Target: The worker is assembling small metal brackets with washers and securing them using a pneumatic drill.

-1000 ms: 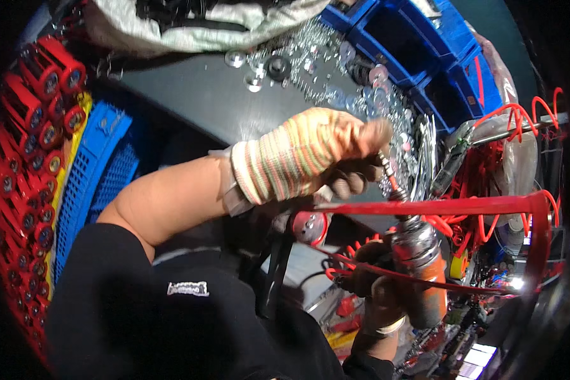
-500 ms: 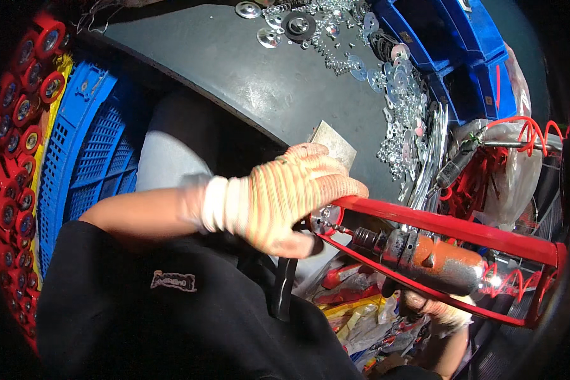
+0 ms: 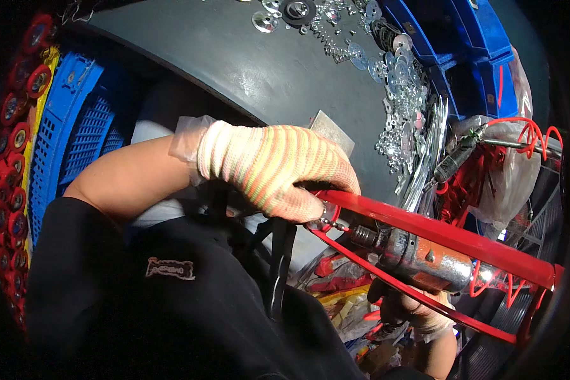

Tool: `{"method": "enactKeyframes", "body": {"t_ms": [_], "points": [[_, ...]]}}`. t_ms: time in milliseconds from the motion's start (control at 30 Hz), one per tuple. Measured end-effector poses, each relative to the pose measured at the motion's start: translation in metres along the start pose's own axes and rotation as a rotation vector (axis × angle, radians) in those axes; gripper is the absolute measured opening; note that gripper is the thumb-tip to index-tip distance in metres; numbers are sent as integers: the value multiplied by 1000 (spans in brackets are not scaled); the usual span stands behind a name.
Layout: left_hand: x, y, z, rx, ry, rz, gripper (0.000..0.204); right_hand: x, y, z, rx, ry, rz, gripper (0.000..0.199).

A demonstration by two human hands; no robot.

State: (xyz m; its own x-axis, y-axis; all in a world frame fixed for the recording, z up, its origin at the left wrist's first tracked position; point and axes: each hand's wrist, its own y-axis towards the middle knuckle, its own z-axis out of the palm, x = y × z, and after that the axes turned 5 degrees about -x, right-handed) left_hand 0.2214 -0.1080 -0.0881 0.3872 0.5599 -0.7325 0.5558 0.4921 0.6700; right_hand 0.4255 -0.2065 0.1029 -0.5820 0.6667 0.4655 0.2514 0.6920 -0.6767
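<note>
Red frame (image 3: 437,234) in grip of left fingers (image 3: 297,204), apparently for steadiness against orange driver (image 3: 432,261) gripped by right fingers (image 3: 392,305).

The gloved left grip (image 3: 284,168) covers part of the round end of a red frame (image 3: 437,231), whose lower bar and an orange-and-silver tool (image 3: 424,256) partly hide the right grip (image 3: 418,310), as the top edge crops the table (image 3: 234,69) and scattered metal pieces (image 3: 396,136), many too small to identify.

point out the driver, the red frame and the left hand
Driver (image 3: 427,258): head view, on its orange body.
Red frame (image 3: 437,232): head view, on its upper bar.
Left hand (image 3: 288,166): head view, on its gloved back.
</note>
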Motion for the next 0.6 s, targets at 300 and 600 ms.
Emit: {"method": "enactKeyframes", "body": {"t_ms": [300,600], "points": [[-11,-6,-2,5,-45,-172,37,-12,12,-21,172,-13,-3,85],[-7,-1,0,12,-2,-98,37,-19,11,-29,81,-217,9,81]]}}
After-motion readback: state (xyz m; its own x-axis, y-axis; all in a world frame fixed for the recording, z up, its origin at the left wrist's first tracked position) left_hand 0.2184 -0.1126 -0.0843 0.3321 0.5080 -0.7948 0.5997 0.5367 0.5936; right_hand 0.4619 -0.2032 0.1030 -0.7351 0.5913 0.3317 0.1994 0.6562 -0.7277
